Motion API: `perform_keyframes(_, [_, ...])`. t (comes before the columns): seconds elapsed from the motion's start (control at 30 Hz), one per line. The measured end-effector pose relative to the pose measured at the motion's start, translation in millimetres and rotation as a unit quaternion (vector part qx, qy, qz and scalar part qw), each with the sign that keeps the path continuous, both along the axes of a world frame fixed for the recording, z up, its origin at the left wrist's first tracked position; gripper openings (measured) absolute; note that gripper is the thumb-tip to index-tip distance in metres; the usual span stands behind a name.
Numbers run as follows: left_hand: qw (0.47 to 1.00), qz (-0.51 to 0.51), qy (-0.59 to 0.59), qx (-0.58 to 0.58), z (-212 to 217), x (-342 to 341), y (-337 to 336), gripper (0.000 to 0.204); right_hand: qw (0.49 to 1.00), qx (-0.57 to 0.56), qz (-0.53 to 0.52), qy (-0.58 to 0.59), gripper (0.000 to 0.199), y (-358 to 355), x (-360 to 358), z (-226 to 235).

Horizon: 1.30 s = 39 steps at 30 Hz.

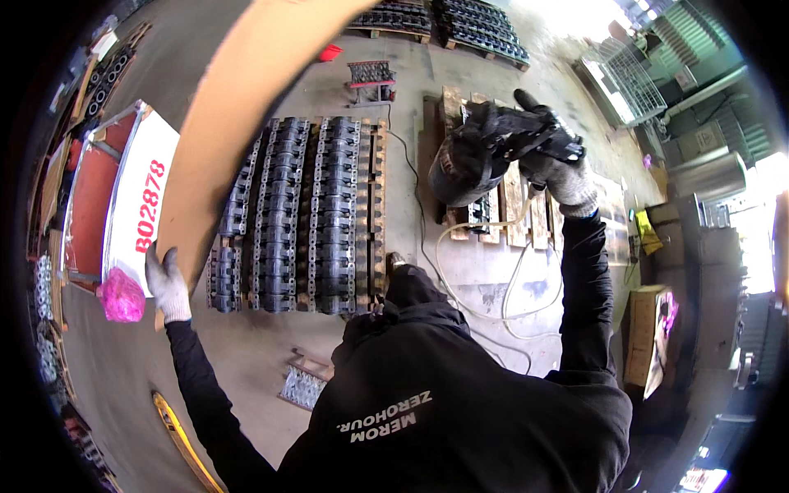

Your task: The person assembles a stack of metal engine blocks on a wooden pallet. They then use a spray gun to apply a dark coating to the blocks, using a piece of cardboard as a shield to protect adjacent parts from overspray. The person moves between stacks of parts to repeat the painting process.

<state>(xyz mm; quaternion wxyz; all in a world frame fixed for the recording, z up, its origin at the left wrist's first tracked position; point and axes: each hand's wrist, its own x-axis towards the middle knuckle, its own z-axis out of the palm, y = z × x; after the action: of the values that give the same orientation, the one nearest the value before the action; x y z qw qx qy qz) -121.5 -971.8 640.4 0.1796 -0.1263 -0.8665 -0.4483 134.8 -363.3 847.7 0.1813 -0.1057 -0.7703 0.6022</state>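
Observation:
My left hand (169, 289), in a pale grey glove, grips the lower edge of a long, tan cardboard sheet (215, 123). The sheet rises past the left side of a pallet carrying rows of black metal track chains (283, 218) and covers part of them. Raised at the right, my right hand (563, 177) wears a soiled grey glove and is closed around a black spray gun (514, 135) with a round cup (460, 174). A pale hose (441, 261) runs from near this hand down to the floor in loops.
A slatted wooden pallet (514, 226) lies beneath the spray gun. At left stand a white-sided box (146, 177) and a pink plastic bundle (122, 294). A yellow bar (182, 444) is at lower left. Loaded pallets (481, 31) stand far off; a carton (645, 337) sits at right.

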Motion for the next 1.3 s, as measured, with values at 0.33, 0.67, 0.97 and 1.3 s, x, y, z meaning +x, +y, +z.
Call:
perform_keyframes(0.33, [0.998, 0.04, -0.028, -0.046, 11.0, 54.7, 1.2, 0.046, 0.971, 0.07, 0.23, -0.008, 0.051, -10.8, -34.2, -96.1])
perform_keyframes(0.67, [0.994, 0.052, -0.083, -0.052, 23.7, 0.6, 126.9, 0.049, 0.917, -0.137, 0.372, -0.04, 0.059, -24.5, -185.2, -204.1])
perform_keyframes(0.97, [0.968, 0.064, -0.242, -0.032, -38.4, -60.9, 269.1, 0.045, 0.913, -0.171, 0.371, -0.008, 0.048, -5.7, -252.0, -291.4])
perform_keyframes(1.3, [0.92, -0.09, -0.188, -0.332, -74.9, -67.7, 294.0, 0.03, 0.91, 0.043, 0.411, -0.017, 0.042, 7.1, -285.5, -295.8])
